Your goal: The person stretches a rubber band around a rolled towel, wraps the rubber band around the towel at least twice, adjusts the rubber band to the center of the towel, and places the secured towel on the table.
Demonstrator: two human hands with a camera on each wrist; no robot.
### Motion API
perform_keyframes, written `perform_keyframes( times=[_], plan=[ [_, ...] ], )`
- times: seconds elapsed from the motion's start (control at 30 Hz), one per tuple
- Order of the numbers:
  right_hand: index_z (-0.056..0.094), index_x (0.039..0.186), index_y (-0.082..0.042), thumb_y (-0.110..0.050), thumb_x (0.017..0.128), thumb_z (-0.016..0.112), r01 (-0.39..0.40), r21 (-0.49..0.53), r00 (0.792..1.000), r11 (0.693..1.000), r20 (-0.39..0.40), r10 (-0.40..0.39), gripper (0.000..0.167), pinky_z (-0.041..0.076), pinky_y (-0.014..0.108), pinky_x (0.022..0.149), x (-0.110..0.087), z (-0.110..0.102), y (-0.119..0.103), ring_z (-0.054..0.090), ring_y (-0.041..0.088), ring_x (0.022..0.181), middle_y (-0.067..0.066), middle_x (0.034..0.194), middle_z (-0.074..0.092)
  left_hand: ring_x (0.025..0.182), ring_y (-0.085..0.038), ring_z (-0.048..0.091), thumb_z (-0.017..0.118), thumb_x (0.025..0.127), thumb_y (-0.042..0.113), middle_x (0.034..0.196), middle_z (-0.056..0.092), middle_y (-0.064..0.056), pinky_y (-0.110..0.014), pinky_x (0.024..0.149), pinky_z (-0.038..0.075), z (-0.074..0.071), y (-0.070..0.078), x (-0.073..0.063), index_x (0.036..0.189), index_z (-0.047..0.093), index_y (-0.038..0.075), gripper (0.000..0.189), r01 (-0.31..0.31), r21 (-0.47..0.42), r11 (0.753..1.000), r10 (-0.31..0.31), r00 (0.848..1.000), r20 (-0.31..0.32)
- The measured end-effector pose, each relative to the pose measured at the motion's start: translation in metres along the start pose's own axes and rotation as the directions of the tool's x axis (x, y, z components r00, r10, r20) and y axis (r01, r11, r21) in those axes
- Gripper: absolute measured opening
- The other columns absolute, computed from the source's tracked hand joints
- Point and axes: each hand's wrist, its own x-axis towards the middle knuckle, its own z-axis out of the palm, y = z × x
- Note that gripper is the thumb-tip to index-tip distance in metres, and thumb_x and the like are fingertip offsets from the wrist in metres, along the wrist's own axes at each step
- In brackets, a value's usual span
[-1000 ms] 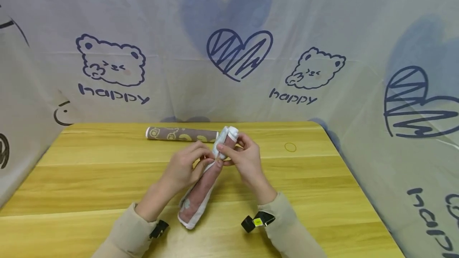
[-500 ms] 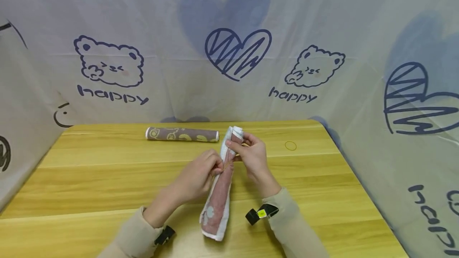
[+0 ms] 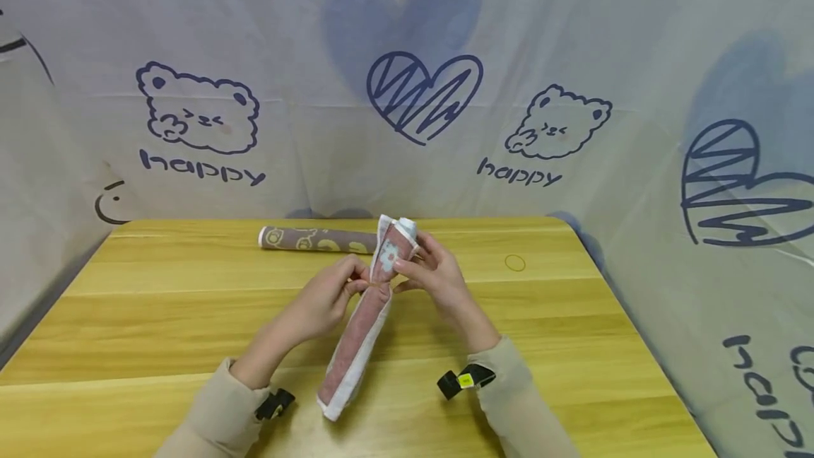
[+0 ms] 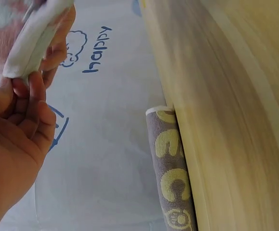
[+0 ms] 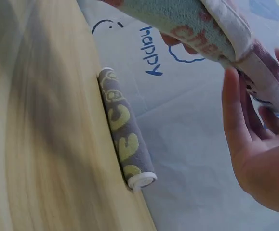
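A rolled pink and white towel (image 3: pixel 356 341) slants up off the table between both hands, drawn in to a narrow waist. At that waist there seems to be a thin yellowish line, too small to make out. My left hand (image 3: pixel 324 300) pinches the towel's edge there with thumb and fingertips, as the left wrist view also shows on the white hem (image 4: pixel 31 48). Higher up, my right hand (image 3: pixel 441 281) holds the top section from the right, its thumb beside a pale blue flower. In the right wrist view, the towel (image 5: pixel 192 33) shows its pale green side with pink lettering.
Behind the hands, a rolled grey-brown towel (image 3: pixel 314 239) with yellow figures lies along the table's back edge. A thin yellow rubber band (image 3: pixel 515 262) lies on the wooden table (image 3: pixel 540 345) to the right. A printed cloth (image 3: pixel 305 34) hangs behind the table.
The pink towel has turned about its length, so the flower now shows near its top. Its lower end swung right, then back left. Both hands shifted with it.
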Motion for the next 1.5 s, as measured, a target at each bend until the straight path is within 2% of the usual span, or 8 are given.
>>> perform_keyframes(
  times=[0.17, 0.33, 0.53, 0.73, 0.9, 1.27, 1.37, 1.5],
  plan=[
    [0.039, 0.157, 0.0, -0.004, 0.095, 0.069, -0.022, -0.061, 0.996, 0.998, 0.09, 0.028, 0.069, 0.061, 0.034, 0.07, -0.002, -0.004, -0.004, 0.066, 0.018, 0.093, 0.016, 0.119, 0.066, 0.079, -0.015, 0.061, 0.064, 0.097, -0.003, 0.088, 0.064, -0.003, -0.029, 0.069, 0.054, -0.002, -0.002, -0.001, 0.097, 0.06, 0.005, 0.009, -0.006, -0.071, 0.997, 0.01, 0.999, 0.045],
    [0.047, 0.152, -0.001, -0.011, 0.093, 0.078, -0.042, -0.116, 0.996, 0.992, 0.07, 0.05, 0.067, 0.061, 0.032, 0.067, -0.004, -0.005, -0.007, 0.068, 0.018, 0.085, 0.008, 0.107, 0.07, 0.077, -0.01, 0.059, 0.069, 0.099, 0.005, 0.09, 0.068, 0.001, -0.025, 0.062, 0.05, -0.005, 0.0, 0.0, 0.098, 0.066, 0.009, 0.005, 0.036, -0.084, 0.996, -0.03, 0.997, 0.075],
    [0.058, 0.143, 0.0, -0.009, 0.095, 0.077, -0.047, -0.164, 0.999, 0.985, -0.009, 0.046, 0.052, 0.06, 0.03, 0.064, -0.002, -0.003, -0.006, 0.07, 0.016, 0.081, 0.007, 0.103, 0.073, 0.081, -0.008, 0.061, 0.074, 0.095, 0.0, 0.093, 0.066, 0.007, -0.028, 0.06, 0.049, -0.006, -0.001, 0.001, 0.099, 0.068, 0.014, 0.016, -0.041, -0.024, 0.999, 0.04, 0.998, -0.055],
    [0.062, 0.126, 0.002, -0.007, 0.093, 0.077, -0.041, -0.146, 0.996, 0.988, -0.08, 0.03, 0.038, 0.059, 0.027, 0.061, -0.001, 0.0, -0.003, 0.067, 0.014, 0.075, 0.006, 0.1, 0.069, 0.082, -0.011, 0.065, 0.082, 0.085, -0.003, 0.097, 0.069, 0.003, -0.023, 0.068, 0.054, 0.001, 0.002, 0.006, 0.099, 0.077, 0.013, 0.021, -0.225, 0.053, 0.973, 0.231, 0.959, -0.165],
    [0.061, 0.124, 0.003, -0.004, 0.092, 0.077, -0.031, -0.123, 0.993, 0.992, -0.114, 0.017, 0.036, 0.057, 0.025, 0.057, -0.003, 0.003, -0.002, 0.065, 0.013, 0.071, 0.005, 0.097, 0.068, 0.08, -0.013, 0.066, 0.085, 0.082, -0.003, 0.096, 0.07, 0.001, -0.025, 0.064, 0.054, 0.006, 0.002, 0.006, 0.098, 0.081, 0.012, 0.023, -0.239, 0.134, 0.962, 0.263, 0.943, -0.206],
    [0.063, 0.119, 0.002, -0.004, 0.09, 0.077, -0.012, -0.085, 0.988, 0.996, -0.158, -0.002, 0.032, 0.054, 0.023, 0.052, -0.003, 0.013, -0.005, 0.065, 0.012, 0.069, 0.005, 0.095, 0.067, 0.079, -0.018, 0.069, 0.085, 0.077, -0.011, 0.088, 0.072, -0.003, -0.022, 0.069, 0.054, 0.009, 0.0, 0.007, 0.089, 0.082, 0.006, 0.021, -0.268, 0.088, 0.959, 0.282, 0.913, -0.295],
    [0.064, 0.118, 0.003, -0.004, 0.091, 0.077, -0.002, -0.058, 0.985, 0.998, -0.174, -0.008, 0.031, 0.054, 0.022, 0.052, -0.003, 0.017, -0.005, 0.066, 0.012, 0.07, 0.006, 0.096, 0.067, 0.079, -0.018, 0.068, 0.085, 0.078, -0.009, 0.09, 0.071, -0.003, -0.023, 0.068, 0.055, 0.011, 0.001, 0.007, 0.09, 0.081, 0.006, 0.02, -0.26, 0.088, 0.962, 0.274, 0.917, -0.289],
    [0.065, 0.117, 0.004, -0.002, 0.09, 0.077, 0.004, -0.034, 0.976, 0.999, -0.219, -0.011, 0.031, 0.053, 0.021, 0.05, -0.005, 0.02, -0.004, 0.066, 0.012, 0.07, 0.007, 0.099, 0.067, 0.079, -0.014, 0.065, 0.082, 0.085, -0.003, 0.096, 0.07, -0.002, -0.028, 0.066, 0.054, 0.015, 0.003, 0.005, 0.095, 0.076, 0.008, 0.016, -0.191, 0.124, 0.974, 0.215, 0.95, -0.226]
  ],
)
